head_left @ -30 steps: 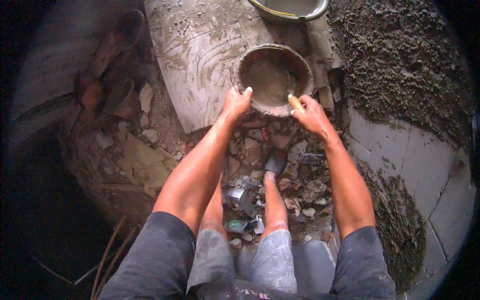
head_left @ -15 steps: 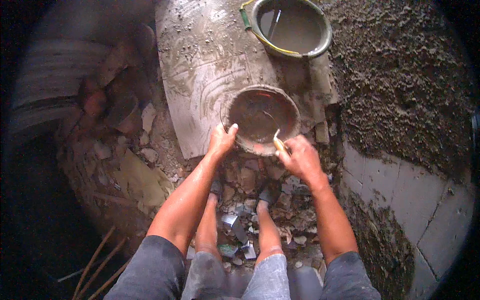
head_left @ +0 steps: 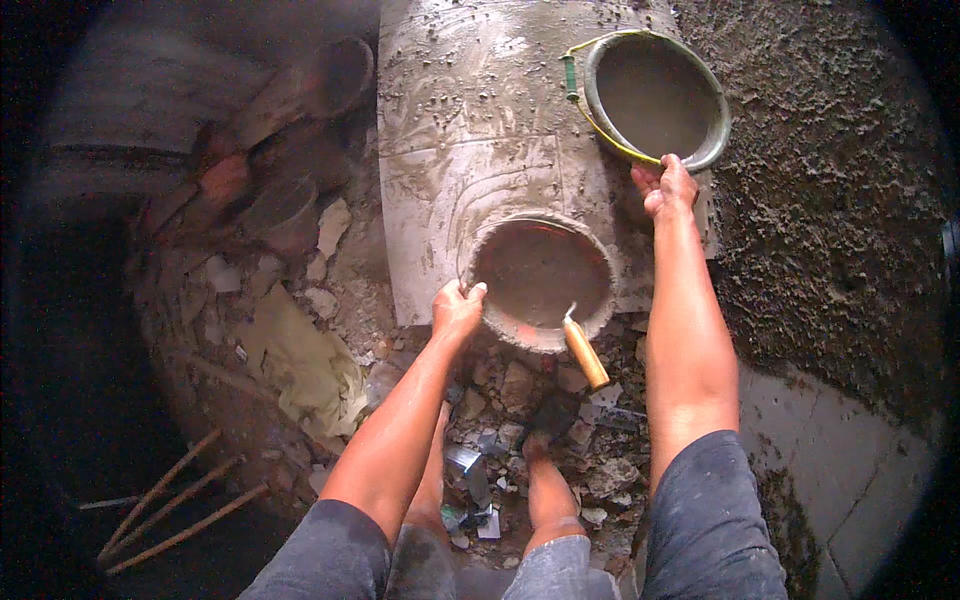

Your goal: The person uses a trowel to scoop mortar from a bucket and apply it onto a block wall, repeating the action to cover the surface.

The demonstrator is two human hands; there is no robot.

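Note:
My left hand [head_left: 459, 310] grips the left rim of a mud-caked bucket [head_left: 535, 343] in the middle, thumb over the edge. Grey, murky contents fill part of it. A trowel [head_left: 586, 356] rests in this bucket, its wooden handle leaning out over the near rim; its blade is hidden in the contents. Farther off to the right, my right hand [head_left: 667, 186] grips the near rim of a second bucket [head_left: 721, 122], by its yellow wire bail with a green grip. That bucket holds grey-brown liquid.
Both buckets are on or over a mortar-smeared board [head_left: 430, 180]. A rough, wet-plastered wall [head_left: 820, 200] rises on the right, with bare blocks [head_left: 800, 420] lower down. Broken rubble [head_left: 500, 395] lies underfoot. At left are a crumpled tan sack [head_left: 300, 365] and rusty bars [head_left: 175, 500].
My right hand has let go of the trowel, leaving it in the near bucket, and has reached forward to the far bucket's rim. The water-filled bucket now looks tilted toward me.

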